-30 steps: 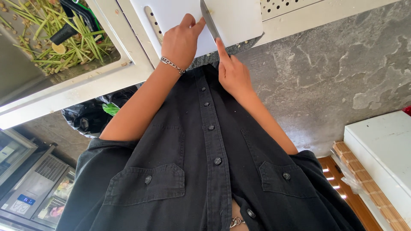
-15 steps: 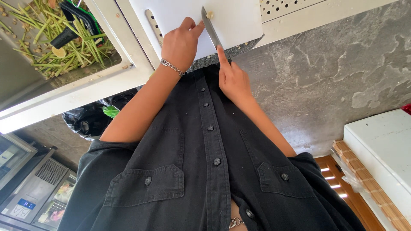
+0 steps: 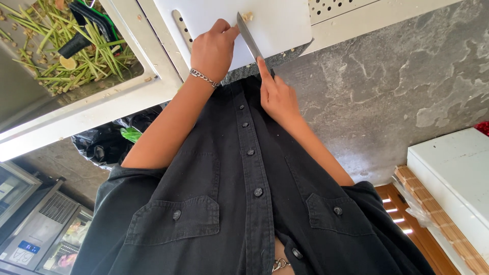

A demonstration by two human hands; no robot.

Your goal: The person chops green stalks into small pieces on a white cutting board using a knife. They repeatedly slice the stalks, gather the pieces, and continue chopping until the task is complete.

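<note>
right hand closed on knife handle, index finger along the spine | knife blade angled over white cutting board | left hand curled, fingertips by the blade, silver bracelet at wrist | pale bit at blade tip | board on white tabletop | left: bin of green stalks

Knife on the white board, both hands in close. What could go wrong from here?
1. The left hand has its fingertips right against the blade of the steel kitchen knife; a slip could nick them.
2. The right hand has its index finger laid along the spine, which may steady the blade poorly if it twists.
3. The white plastic cutting board juts past the counter's edge, so it might tip or slide under pressure.
</note>
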